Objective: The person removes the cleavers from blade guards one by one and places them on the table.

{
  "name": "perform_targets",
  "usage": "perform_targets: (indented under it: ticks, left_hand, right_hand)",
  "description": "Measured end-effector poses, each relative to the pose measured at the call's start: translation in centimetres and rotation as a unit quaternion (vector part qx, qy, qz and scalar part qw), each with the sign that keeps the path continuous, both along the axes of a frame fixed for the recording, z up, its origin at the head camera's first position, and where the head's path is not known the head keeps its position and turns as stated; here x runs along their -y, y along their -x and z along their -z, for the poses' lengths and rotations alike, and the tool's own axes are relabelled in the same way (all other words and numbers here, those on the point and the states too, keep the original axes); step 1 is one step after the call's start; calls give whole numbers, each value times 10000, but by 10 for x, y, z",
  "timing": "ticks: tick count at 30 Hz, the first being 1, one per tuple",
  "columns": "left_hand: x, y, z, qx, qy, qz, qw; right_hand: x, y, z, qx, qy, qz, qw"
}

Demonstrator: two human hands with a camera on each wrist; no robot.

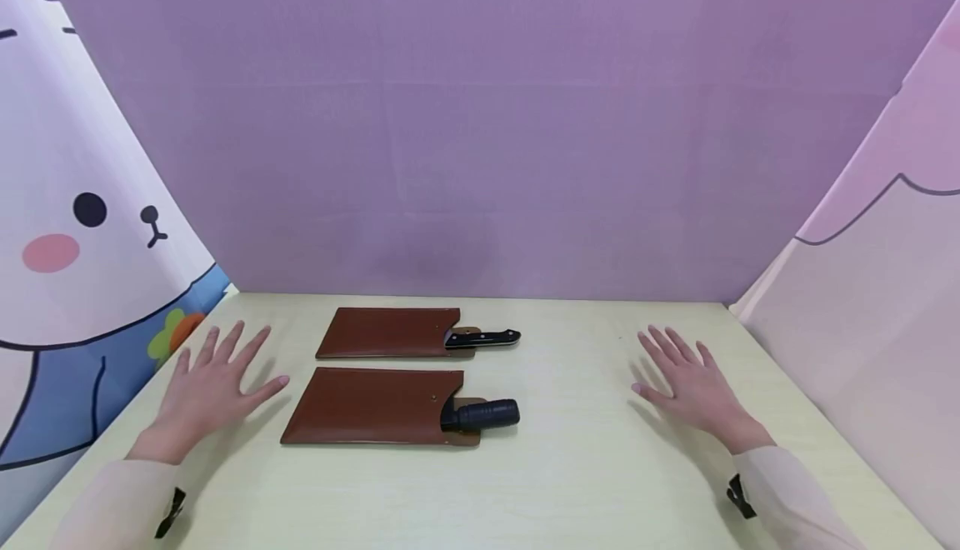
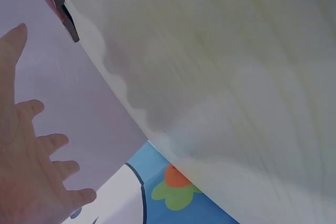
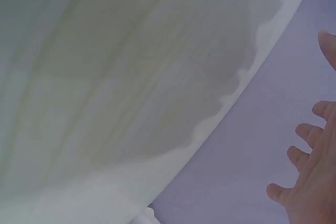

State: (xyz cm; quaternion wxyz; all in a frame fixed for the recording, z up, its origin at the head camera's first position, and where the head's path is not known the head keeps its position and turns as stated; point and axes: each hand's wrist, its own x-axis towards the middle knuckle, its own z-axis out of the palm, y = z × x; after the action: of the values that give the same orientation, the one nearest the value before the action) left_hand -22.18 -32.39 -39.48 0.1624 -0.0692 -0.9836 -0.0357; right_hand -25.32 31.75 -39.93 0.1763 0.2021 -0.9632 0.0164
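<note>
Two brown knife sheaths lie flat on the table, one behind the other, left of centre in the head view. From the far sheath (image 1: pixel 390 333) sticks a riveted black knife handle (image 1: pixel 487 338), pointing right. The near sheath (image 1: pixel 371 407) has a thicker ribbed black handle (image 1: pixel 483 414) at its right end; the blades are hidden inside. My left hand (image 1: pixel 206 396) is spread, palm down, left of the sheaths and apart from them. Well to their right, my right hand (image 1: pixel 693 383) also has its fingers spread and holds nothing. Both wrist views show the empty fingers.
The pale wooden table (image 1: pixel 570 483) ends at a purple cloth backdrop (image 1: pixel 487 133). A cartoon-printed curtain (image 1: pixel 97 300) hangs along the left side, and a pink and white one (image 1: pixel 877 308) along the right.
</note>
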Motion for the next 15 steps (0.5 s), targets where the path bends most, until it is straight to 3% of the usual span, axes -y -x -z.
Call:
perform_targets:
  ticks: [15]
  left_hand:
    - [-13,0,1,-295,284,386,9984]
  right_hand:
    - [12,2,5,-270,-294,-427,9983]
